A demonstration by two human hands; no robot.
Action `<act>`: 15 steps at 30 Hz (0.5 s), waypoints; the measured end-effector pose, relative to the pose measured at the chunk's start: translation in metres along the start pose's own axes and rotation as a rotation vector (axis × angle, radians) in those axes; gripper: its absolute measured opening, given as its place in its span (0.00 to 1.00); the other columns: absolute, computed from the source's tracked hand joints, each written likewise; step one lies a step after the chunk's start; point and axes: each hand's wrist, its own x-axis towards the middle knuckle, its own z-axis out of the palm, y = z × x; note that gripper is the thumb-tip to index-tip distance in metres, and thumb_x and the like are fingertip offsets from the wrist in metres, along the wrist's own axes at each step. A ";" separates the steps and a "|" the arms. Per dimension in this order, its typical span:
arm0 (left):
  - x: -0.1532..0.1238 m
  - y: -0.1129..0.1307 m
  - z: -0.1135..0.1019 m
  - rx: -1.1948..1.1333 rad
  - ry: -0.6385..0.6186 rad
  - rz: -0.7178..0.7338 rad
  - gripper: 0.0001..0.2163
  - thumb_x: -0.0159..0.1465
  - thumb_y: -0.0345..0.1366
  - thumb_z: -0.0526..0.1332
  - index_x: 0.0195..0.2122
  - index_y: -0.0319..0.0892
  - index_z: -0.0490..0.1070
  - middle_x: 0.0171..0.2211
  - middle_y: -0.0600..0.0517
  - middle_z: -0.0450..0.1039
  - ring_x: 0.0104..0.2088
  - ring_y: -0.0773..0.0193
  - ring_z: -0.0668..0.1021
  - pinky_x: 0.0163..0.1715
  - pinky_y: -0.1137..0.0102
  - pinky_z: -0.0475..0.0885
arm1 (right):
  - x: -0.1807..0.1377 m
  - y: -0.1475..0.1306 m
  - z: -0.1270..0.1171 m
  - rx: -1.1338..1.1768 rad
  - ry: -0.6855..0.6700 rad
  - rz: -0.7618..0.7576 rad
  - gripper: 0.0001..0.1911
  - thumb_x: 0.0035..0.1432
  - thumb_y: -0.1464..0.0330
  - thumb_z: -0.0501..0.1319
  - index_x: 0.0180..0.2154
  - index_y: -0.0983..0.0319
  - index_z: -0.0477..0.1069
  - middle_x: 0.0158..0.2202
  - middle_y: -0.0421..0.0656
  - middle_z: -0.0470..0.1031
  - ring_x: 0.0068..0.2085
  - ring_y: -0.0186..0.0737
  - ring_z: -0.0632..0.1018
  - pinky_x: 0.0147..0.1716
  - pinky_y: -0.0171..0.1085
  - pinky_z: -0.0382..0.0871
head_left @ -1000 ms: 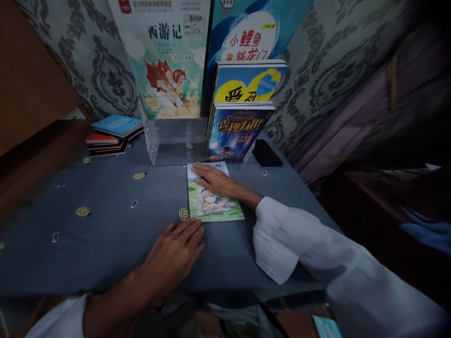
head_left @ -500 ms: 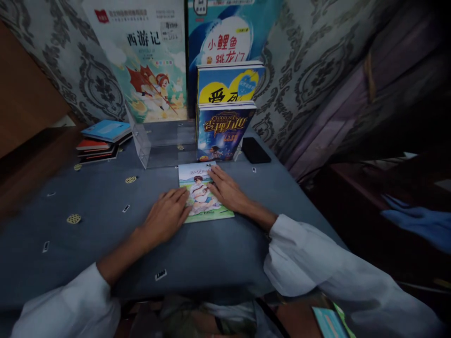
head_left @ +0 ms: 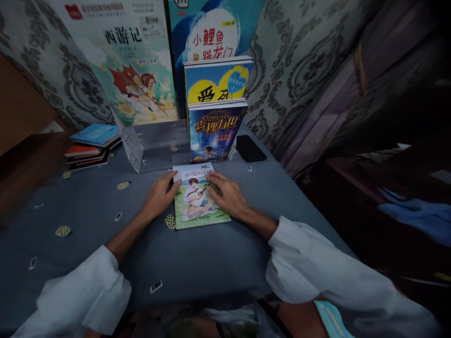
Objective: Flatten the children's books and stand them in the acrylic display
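A thin green-covered book (head_left: 197,202) with a drawn figure lies flat on the grey-blue tablecloth (head_left: 88,206). My left hand (head_left: 160,195) rests at the book's upper left edge, fingers curled onto the cover. My right hand (head_left: 227,195) lies flat on the right half of the cover, fingers stretched out. Just beyond the book, a dark blue book (head_left: 214,131) stands upright at the front of a clear acrylic stand (head_left: 148,145), with a yellow and blue book (head_left: 218,80) upright behind it.
A small stack of books (head_left: 93,145) lies at the back left. A black phone (head_left: 250,148) sits right of the stand. Two large picture posters (head_left: 137,61) lean on the patterned wall. The table edge drops off at the right.
My left hand slid from the near table up to the book's upper left edge. My right hand shifted from the book's top to its right half. The view moved slightly right.
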 end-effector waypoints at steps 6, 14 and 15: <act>0.008 -0.005 -0.005 -0.744 0.076 -0.337 0.23 0.64 0.40 0.63 0.58 0.39 0.67 0.49 0.42 0.78 0.44 0.56 0.81 0.30 0.72 0.77 | 0.003 0.003 -0.001 0.239 0.151 0.063 0.19 0.63 0.66 0.57 0.53 0.59 0.77 0.59 0.50 0.75 0.54 0.51 0.80 0.54 0.52 0.75; 0.007 0.000 -0.015 -1.037 -0.161 -0.517 0.15 0.57 0.34 0.69 0.45 0.38 0.74 0.28 0.51 0.79 0.22 0.64 0.80 0.18 0.75 0.73 | 0.013 0.026 0.010 0.436 0.103 0.349 0.24 0.55 0.68 0.64 0.55 0.64 0.73 0.51 0.52 0.78 0.32 0.39 0.81 0.29 0.38 0.79; 0.007 0.001 -0.016 -1.056 -0.169 -0.515 0.14 0.57 0.34 0.69 0.44 0.37 0.75 0.28 0.51 0.79 0.22 0.64 0.80 0.18 0.75 0.73 | 0.013 0.025 0.009 0.483 0.070 0.392 0.26 0.55 0.67 0.65 0.55 0.65 0.73 0.51 0.52 0.78 0.29 0.36 0.79 0.25 0.36 0.77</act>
